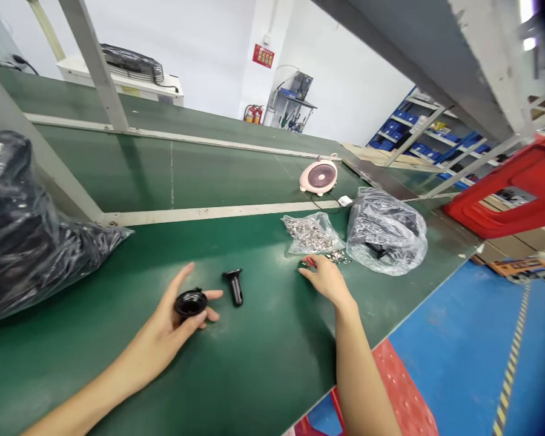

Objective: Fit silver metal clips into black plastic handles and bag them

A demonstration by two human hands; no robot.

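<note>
My left hand holds a round black plastic part with a hollow middle, gripped between the thumb and fingers above the green bench. A black tubular piece with a flared end lies just right of that hand, touching nothing else. My right hand is closed around a small red item, mostly hidden by the fingers, so its kind is unclear. Close beyond the right hand are loose small metal pieces and a clear bag of similar pieces.
A clear bag with dark parts sits right of the metal pieces. At the left lies a large bag of black parts. A pink fan stands beyond the pale rail. A red plastic stool is at the right.
</note>
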